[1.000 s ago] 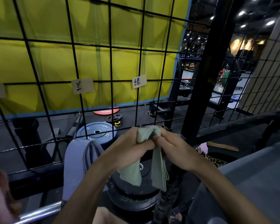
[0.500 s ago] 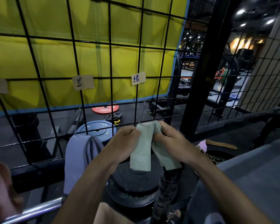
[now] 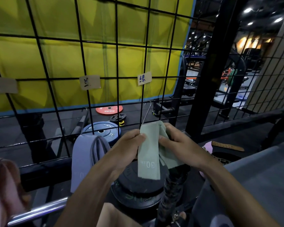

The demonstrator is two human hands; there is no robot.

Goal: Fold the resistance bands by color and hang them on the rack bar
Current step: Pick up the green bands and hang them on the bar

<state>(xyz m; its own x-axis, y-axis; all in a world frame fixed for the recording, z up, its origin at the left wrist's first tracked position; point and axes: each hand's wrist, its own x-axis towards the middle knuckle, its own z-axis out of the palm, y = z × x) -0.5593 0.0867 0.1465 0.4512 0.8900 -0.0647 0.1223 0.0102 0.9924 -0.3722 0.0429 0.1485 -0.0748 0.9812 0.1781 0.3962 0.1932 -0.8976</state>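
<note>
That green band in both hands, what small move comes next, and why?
Probably lift the green band onto the thin metal hook just above it. Left hand and right hand already pinch its folded top, under the green-marked label.

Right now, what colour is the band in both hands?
Pale sage green fabric band, clearest in the head view.

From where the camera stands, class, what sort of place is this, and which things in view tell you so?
Most likely a gym. A blue weight plate and a red weight plate lie on the dark floor beyond the wire grid, and exercise machines stand further back on the right.
</note>
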